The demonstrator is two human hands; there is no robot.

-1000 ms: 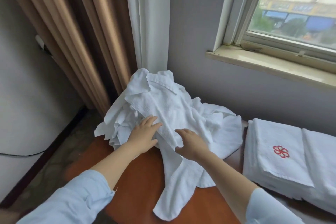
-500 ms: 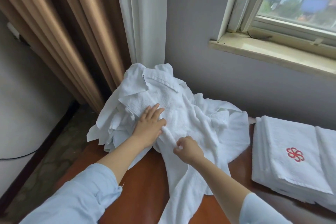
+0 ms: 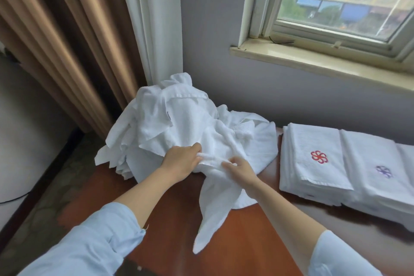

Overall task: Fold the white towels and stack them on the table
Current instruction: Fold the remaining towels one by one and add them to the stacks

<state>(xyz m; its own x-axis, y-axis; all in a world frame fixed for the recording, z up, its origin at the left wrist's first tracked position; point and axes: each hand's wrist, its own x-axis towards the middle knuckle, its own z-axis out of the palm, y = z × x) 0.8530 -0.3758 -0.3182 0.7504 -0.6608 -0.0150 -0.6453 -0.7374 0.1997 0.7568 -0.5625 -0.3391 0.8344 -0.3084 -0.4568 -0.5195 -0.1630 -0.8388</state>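
Observation:
A crumpled heap of white towels [image 3: 179, 123] lies at the back left of the reddish-brown table [image 3: 242, 242], against the wall corner. One towel [image 3: 215, 197] trails out of the heap toward me, its end drooping onto the tabletop. My left hand [image 3: 181, 161] grips a bunched fold of this towel at the heap's front. My right hand [image 3: 239, 170] pinches the same fold just to the right. Two stacks of folded white towels sit at the right: one with a red emblem [image 3: 318, 159], one with a purple emblem [image 3: 383, 172].
Tan curtains [image 3: 67, 40] and a white sheer curtain [image 3: 152, 24] hang behind the heap. A window sill [image 3: 313, 60] juts from the grey wall above the table. The floor [image 3: 44, 197] drops off to the left of the table's edge.
Both hands went from resting flat on the heap to gripping a fold of one towel. The fold is bunched and drawn toward me; the view has tilted upward.

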